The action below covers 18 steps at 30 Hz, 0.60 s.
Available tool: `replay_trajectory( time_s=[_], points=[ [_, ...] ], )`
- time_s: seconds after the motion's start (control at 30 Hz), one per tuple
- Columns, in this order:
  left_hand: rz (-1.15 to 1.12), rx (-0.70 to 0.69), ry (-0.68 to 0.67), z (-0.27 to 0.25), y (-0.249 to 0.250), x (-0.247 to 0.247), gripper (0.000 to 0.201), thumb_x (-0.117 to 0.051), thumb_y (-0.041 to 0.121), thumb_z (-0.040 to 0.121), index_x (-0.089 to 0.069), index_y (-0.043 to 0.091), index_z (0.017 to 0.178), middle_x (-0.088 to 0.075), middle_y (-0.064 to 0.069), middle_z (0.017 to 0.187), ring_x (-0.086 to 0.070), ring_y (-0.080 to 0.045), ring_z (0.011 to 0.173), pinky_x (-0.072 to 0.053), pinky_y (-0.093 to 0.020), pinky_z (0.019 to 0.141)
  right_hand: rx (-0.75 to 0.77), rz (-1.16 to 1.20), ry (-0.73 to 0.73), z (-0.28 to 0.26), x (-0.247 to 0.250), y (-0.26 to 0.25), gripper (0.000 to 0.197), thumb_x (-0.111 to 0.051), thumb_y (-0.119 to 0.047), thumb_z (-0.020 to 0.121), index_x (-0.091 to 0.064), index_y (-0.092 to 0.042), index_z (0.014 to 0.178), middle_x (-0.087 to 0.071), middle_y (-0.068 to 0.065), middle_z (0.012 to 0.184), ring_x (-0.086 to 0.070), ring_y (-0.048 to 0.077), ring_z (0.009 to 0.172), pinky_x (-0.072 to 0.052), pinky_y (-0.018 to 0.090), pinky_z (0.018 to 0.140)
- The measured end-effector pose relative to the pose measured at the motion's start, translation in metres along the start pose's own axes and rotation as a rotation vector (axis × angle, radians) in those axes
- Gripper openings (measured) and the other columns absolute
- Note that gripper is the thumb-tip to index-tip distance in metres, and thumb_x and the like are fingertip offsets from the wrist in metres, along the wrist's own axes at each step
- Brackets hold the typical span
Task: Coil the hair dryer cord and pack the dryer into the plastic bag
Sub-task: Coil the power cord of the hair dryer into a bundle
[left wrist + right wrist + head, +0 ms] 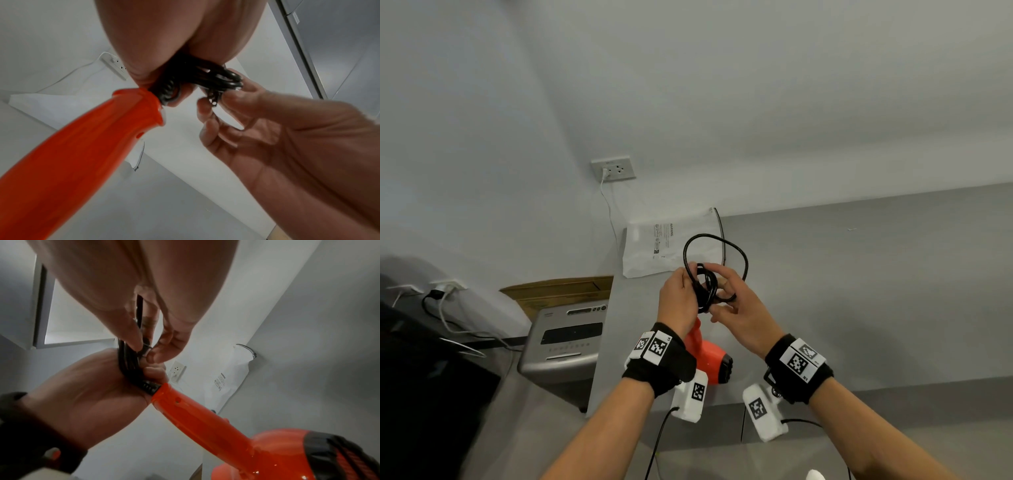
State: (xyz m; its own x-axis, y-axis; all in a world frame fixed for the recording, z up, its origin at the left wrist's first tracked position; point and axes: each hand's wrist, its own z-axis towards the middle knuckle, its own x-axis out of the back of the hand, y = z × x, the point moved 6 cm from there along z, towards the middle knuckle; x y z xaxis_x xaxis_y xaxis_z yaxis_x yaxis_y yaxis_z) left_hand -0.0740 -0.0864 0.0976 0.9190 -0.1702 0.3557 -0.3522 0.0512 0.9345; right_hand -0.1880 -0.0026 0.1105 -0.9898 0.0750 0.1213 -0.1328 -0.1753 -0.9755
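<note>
Left hand (677, 297) fingers squeeze cord (705, 286) loops so they stay bunched; right hand (736, 301) pinches plug end. Dryer (710, 356) hangs below. Bag (654, 250) waits at 12 o'clock.

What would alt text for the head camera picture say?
Two hands, left hand and right hand, hold a coiled black cord above an orange hair dryer. A white plastic bag lies behind on the grey table.
</note>
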Motion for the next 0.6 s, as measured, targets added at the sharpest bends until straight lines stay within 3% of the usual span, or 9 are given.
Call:
replay_trajectory(
  time_s=[0.1, 0.17, 0.3, 0.4, 0.47, 0.53, 0.6],
  points=[
    [-0.009, -0.043, -0.012, -0.002, 0.006, 0.002, 0.045, -0.035, 0.043, 0.107, -0.061, 0.017, 0.082, -0.057, 0.001, 0.067, -0.054, -0.017, 0.061, -0.046, -0.039, 0.063, -0.016, -0.043, 0.065, 0.001, 0.005, 0.006, 0.065, -0.059, 0.003, 0.090, -0.049, -0.039, 0.138, -0.062, 0.006, 0.106, -0.063, 0.008, 0.086, -0.059, 0.031, 0.077],
    [-0.039, -0.045, -0.021, -0.003, 0.006, 0.002, 0.043, -0.037, 0.043, 0.107, -0.055, 0.021, 0.074, -0.048, 0.005, 0.062, -0.045, -0.013, 0.056, -0.041, -0.036, 0.060, -0.017, -0.036, 0.097, 0.001, 0.009, 0.009, 0.064, -0.062, 0.002, 0.090, -0.049, -0.039, 0.137, -0.061, 0.008, 0.104, -0.063, 0.011, 0.088, -0.060, 0.032, 0.076],
    [-0.174, -0.006, 0.023, -0.001, 0.002, 0.008, 0.040, -0.038, 0.042, 0.107, -0.050, 0.021, 0.075, -0.041, 0.007, 0.062, -0.038, -0.011, 0.053, -0.037, -0.034, 0.057, -0.057, -0.032, 0.162, -0.002, 0.011, 0.019, 0.084, -0.063, 0.007, 0.083, -0.038, -0.048, 0.143, -0.059, 0.009, 0.101, -0.061, 0.027, 0.090, -0.063, 0.042, 0.074],
    [-0.304, 0.028, 0.073, 0.005, 0.000, 0.017, 0.036, -0.036, 0.036, 0.108, -0.045, 0.018, 0.078, -0.036, 0.005, 0.066, -0.033, -0.011, 0.056, -0.033, -0.027, 0.056, -0.131, -0.020, 0.143, -0.017, 0.012, 0.044, 0.098, -0.059, 0.010, 0.080, -0.027, -0.052, 0.148, -0.057, 0.018, 0.095, -0.058, 0.022, 0.076, -0.063, 0.042, 0.070],
    [-0.371, 0.042, 0.092, 0.009, 0.000, 0.025, 0.033, -0.035, 0.030, 0.109, -0.044, 0.016, 0.081, -0.035, 0.004, 0.068, -0.034, -0.010, 0.056, -0.035, -0.024, 0.057, -0.233, -0.014, 0.068, -0.036, 0.016, 0.074, 0.093, -0.059, 0.009, 0.080, -0.031, -0.047, 0.148, -0.055, 0.018, 0.093, -0.057, 0.022, 0.075, -0.061, 0.036, 0.070],
    [-0.436, 0.065, 0.110, 0.013, 0.000, 0.034, 0.031, -0.036, 0.028, 0.109, -0.046, 0.014, 0.084, -0.036, 0.003, 0.068, -0.036, -0.009, 0.054, -0.040, -0.023, 0.059, -0.332, -0.166, -0.047, -0.059, 0.023, 0.103, 0.066, -0.062, 0.005, 0.079, -0.058, -0.036, 0.130, -0.057, 0.007, 0.090, -0.060, 0.022, 0.081, -0.055, 0.028, 0.075],
    [-0.489, 0.084, 0.116, 0.017, 0.000, 0.040, 0.030, -0.036, 0.027, 0.109, -0.047, 0.015, 0.084, -0.037, 0.004, 0.068, -0.039, -0.007, 0.052, -0.043, -0.025, 0.060, -0.375, -0.383, -0.156, -0.083, 0.030, 0.122, 0.037, -0.065, -0.010, 0.072, -0.070, -0.041, 0.092, -0.058, -0.002, 0.086, -0.062, 0.021, 0.084, -0.050, 0.032, 0.081]
  ],
)
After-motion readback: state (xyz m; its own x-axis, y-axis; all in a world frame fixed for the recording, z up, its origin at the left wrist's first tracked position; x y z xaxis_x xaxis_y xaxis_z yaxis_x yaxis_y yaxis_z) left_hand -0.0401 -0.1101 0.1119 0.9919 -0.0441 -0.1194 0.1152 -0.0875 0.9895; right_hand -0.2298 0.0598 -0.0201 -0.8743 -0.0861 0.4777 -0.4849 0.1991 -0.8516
